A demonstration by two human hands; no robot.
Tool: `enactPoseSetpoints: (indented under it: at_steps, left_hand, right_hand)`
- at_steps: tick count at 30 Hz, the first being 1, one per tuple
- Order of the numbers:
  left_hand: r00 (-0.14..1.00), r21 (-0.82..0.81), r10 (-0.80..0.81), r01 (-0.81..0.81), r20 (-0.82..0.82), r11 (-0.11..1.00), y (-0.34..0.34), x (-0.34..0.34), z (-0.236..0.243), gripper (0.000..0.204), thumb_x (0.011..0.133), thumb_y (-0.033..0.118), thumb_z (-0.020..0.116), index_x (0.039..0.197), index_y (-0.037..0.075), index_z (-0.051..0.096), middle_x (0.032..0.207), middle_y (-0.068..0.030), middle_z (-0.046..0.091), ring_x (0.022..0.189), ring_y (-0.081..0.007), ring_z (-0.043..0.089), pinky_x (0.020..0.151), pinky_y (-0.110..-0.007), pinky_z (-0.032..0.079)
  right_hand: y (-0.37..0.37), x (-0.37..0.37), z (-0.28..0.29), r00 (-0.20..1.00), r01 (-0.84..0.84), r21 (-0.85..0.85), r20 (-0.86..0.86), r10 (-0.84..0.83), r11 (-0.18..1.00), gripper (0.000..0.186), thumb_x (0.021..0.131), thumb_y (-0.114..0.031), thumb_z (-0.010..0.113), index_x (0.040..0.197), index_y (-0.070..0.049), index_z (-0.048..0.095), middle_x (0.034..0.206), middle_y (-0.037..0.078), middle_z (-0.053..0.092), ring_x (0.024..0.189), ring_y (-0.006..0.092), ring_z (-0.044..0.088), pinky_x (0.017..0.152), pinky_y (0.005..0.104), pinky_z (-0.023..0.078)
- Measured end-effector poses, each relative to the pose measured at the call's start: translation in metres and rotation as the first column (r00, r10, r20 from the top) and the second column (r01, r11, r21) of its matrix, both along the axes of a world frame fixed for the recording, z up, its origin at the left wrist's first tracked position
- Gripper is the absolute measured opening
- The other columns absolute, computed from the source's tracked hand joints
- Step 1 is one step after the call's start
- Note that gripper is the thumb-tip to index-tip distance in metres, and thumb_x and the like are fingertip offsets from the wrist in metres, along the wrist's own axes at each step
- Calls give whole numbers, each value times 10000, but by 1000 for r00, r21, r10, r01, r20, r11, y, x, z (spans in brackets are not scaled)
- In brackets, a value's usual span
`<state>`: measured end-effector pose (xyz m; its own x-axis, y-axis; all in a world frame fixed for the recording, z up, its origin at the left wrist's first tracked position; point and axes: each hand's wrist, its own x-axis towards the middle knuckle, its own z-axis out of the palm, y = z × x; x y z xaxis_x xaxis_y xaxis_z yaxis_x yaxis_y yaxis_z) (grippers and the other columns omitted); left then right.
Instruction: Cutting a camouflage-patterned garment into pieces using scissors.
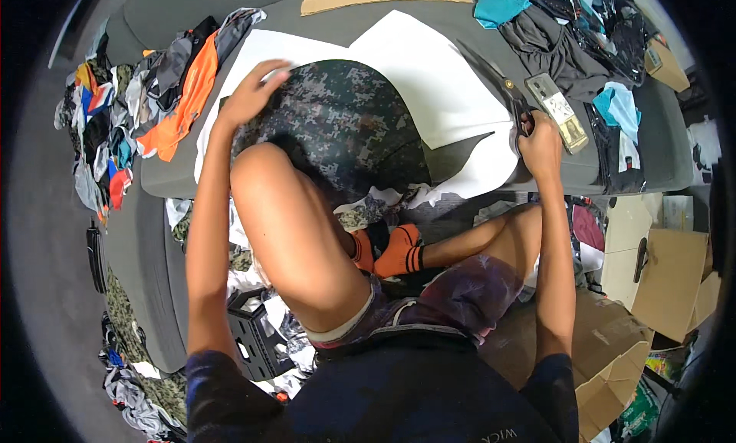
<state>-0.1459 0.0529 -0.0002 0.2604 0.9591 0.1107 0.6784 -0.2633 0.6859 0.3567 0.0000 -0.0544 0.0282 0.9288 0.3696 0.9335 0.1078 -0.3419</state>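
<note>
Hands at work on camouflage fabric and white paper, seen from above.

The left hand (pixel 253 94) lies flat, fingers spread, pressing the far left edge of the camouflage fabric (pixel 337 125), which rests on a white paper sheet (pixel 429 67) over the grey worktop (pixel 176 174). The right hand (pixel 540 144) is closed around the handles of black scissors (pixel 498 79), blades pointing away across the paper; the fingers hide the handle loops. A raised knee covers the fabric's near part. Beside the scissors lies a small flat packet (pixel 558 109). Mixed clothing (pixel 172 82) heaps at left, dark garments (pixel 567 36) at right, cardboard boxes (pixel 663 278) cut off by the rim.
</note>
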Motion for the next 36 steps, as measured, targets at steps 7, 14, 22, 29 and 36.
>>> enactPoseSetpoints:
  at_steps: [7, 14, 22, 29, 36]
  left_hand:
    - [914, -192, -210, 150, -348, 970, 63, 38, -42, 644, 957, 559, 365, 1463, 168, 286, 1523, -75, 240, 1394, -306, 234, 1129, -419, 224]
    - [763, -46, -162, 171, -626, 984, 84, 35, -69, 685, 951, 579, 357, 1503, 220, 169, 1563, -62, 136, 1422, -326, 166, 1147, -442, 193]
    - [603, -148, -310, 304, -735, 941, 90, 101, -34, 700, 946, 557, 402, 1475, 127, 246, 1512, -125, 248, 1380, -307, 269, 1123, -402, 265]
    - [707, -32, -162, 194, -688, 981, 84, 160, -51, 832, 878, 650, 441, 1441, 55, 295, 1476, -162, 305, 1304, -335, 389, 1076, -436, 320]
    - [632, 2, -118, 186, -766, 983, 64, 193, -36, 793, 910, 636, 388, 1446, 59, 291, 1482, -160, 306, 1341, -308, 350, 1093, -427, 288]
  right_hand:
    - [-7, 9, 5, 996, -19, -23, -91, 17, 1000, 204, 707, 2, 563, 902, 34, 614, 801, 147, 635, 728, 317, 581, 677, 386, 456]
    - [-69, 12, 30, 945, 42, -217, -309, -110, 975, 226, 750, -111, 701, 916, 1, 596, 733, 88, 600, 643, 222, 540, 654, 338, 451]
    - [-177, -60, 6, 465, -496, -410, -870, -164, 766, 192, 836, -185, 684, 824, -74, 528, 672, -32, 457, 614, 75, 404, 585, 209, 322]
    - [-192, -77, -17, 473, -627, -410, -876, -95, 662, 233, 855, -191, 661, 751, -76, 487, 659, -28, 428, 608, 91, 380, 571, 218, 318]
    - [-194, -74, -6, 562, -651, -490, -824, -66, 580, 221, 879, -247, 604, 794, -79, 487, 699, -22, 433, 632, 99, 368, 586, 231, 311]
